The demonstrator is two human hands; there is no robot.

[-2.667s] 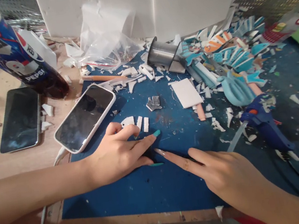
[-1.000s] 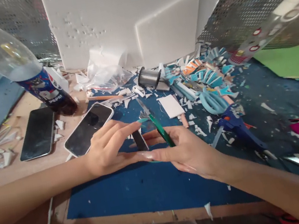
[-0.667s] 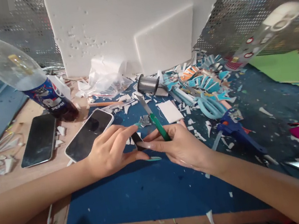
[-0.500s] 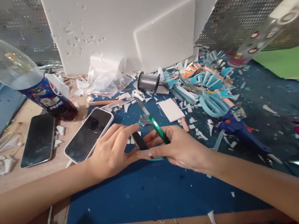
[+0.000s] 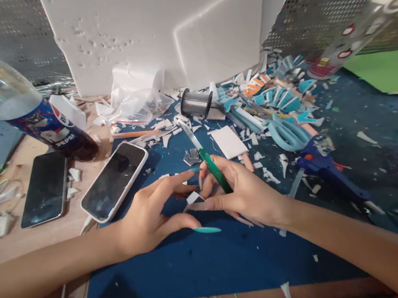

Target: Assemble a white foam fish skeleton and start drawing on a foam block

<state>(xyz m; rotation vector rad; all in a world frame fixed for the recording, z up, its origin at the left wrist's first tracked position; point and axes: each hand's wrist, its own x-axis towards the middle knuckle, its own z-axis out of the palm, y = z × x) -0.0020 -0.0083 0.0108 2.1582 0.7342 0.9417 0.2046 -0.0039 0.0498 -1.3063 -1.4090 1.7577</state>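
My right hand (image 5: pixel 242 190) is wrapped round the green handle of a craft knife (image 5: pixel 214 169), its blade pointing up and away. Between that hand's thumb and fingers sits a small piece with a white face (image 5: pixel 193 198). Just to the left is my left hand (image 5: pixel 159 209), thumb and fingers spread apart around the piece; whether a fingertip touches it I cannot tell. Both hands are over a blue mat (image 5: pixel 203 265). Beyond the blade's side lie small grey pieces (image 5: pixel 191 157) and a white rectangular block (image 5: pixel 228 142).
Two phones (image 5: pixel 115 181) and a Pepsi bottle (image 5: pixel 52 125) stand or lie to the left. Behind are a wire spool (image 5: pixel 197 103), a plastic bag (image 5: pixel 136 96) and foam scraps. To the right are light-blue-handled scissors (image 5: pixel 287 131) and a blue glue gun (image 5: pixel 331 175).
My left thumb has swung down and away from the fingers, opening the hand. The dark strip between the hands no longer shows; a white-faced piece is there. The view has shifted slightly.
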